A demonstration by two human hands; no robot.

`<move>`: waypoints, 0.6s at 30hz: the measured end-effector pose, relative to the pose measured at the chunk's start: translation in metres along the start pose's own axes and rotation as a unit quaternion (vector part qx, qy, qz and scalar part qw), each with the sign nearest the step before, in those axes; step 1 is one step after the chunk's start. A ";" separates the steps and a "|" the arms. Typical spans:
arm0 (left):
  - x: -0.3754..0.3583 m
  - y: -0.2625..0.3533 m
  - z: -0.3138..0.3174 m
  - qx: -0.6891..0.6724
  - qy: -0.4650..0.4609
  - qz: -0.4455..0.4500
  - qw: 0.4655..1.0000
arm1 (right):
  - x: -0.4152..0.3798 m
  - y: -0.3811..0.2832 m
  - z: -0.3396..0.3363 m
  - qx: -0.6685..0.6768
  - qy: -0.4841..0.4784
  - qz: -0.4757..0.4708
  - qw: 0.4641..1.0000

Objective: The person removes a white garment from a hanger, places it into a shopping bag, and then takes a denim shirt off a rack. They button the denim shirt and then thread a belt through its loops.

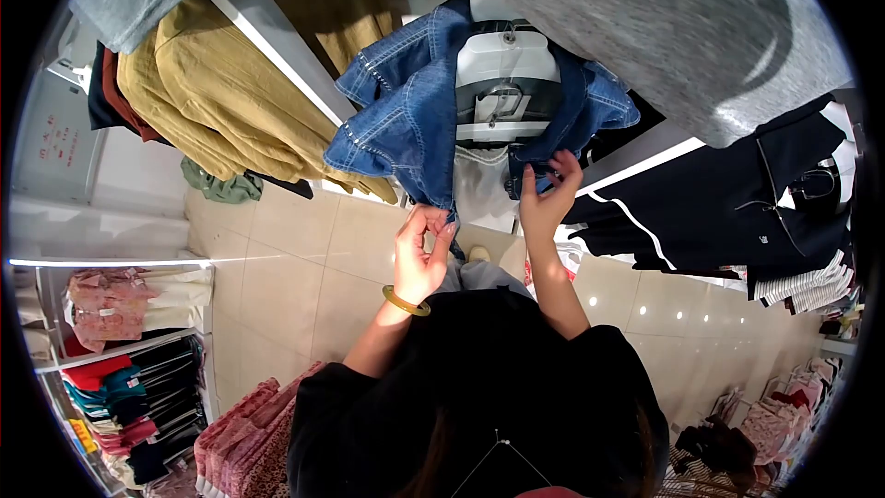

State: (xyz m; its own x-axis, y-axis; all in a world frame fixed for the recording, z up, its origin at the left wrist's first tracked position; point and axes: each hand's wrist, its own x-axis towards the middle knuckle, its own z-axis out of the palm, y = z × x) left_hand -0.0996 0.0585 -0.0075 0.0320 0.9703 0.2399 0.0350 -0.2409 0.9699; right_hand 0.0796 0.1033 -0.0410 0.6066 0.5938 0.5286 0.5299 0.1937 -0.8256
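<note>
A blue denim jacket (398,138) with pale stitching hangs in front of me, its front parted around a white and dark inner form with a tag. My left hand (422,254), a yellow bangle on its wrist, pinches the lower end of the jacket's left front edge between thumb and fingers. On the other front edge, my right hand (550,203) has its thumb and bent fingers closed on the denim. Part of that grip is hidden behind the fingers.
Mustard garments (198,83) hang at left, and a grey garment (645,18) spreads overhead. A navy jacket (710,194) hangs at right. Shelves of folded clothes (120,397) stand lower left, with pink patterned garments (253,433) beside them. Pale floor tiles (286,267) lie below.
</note>
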 end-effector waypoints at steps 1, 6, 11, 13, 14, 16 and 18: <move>0.000 0.000 0.001 0.000 -0.004 0.001 1.000 | 0.002 0.005 -0.003 0.061 -0.064 0.084 0.993; 0.002 -0.006 0.004 -0.004 -0.011 0.003 1.000 | 0.011 0.006 -0.003 0.067 -0.201 -0.050 0.976; 0.002 -0.005 0.003 0.003 -0.009 0.003 1.000 | 0.020 -0.003 0.005 -0.078 -0.244 -0.121 0.959; 0.003 -0.004 0.002 -0.004 -0.008 -0.001 1.000 | 0.020 0.002 0.013 -0.125 -0.231 -0.161 0.951; 0.003 -0.003 0.002 -0.003 -0.006 0.000 1.000 | 0.020 0.005 0.015 -0.123 -0.232 -0.162 0.951; 0.003 -0.002 0.001 -0.006 0.000 -0.009 1.000 | 0.020 0.008 0.018 -0.166 -0.264 -0.162 0.936; 0.003 -0.001 0.001 -0.006 0.003 -0.009 1.000 | 0.021 0.008 0.022 -0.173 -0.266 -0.171 0.933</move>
State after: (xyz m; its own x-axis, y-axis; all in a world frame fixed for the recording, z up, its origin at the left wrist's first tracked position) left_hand -0.0982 0.0618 -0.0081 0.0256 0.9746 0.2226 0.0232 -0.2232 0.9745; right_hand 0.0838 0.1345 -0.0406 0.0351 0.8647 0.5010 0.8539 0.2345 -0.4645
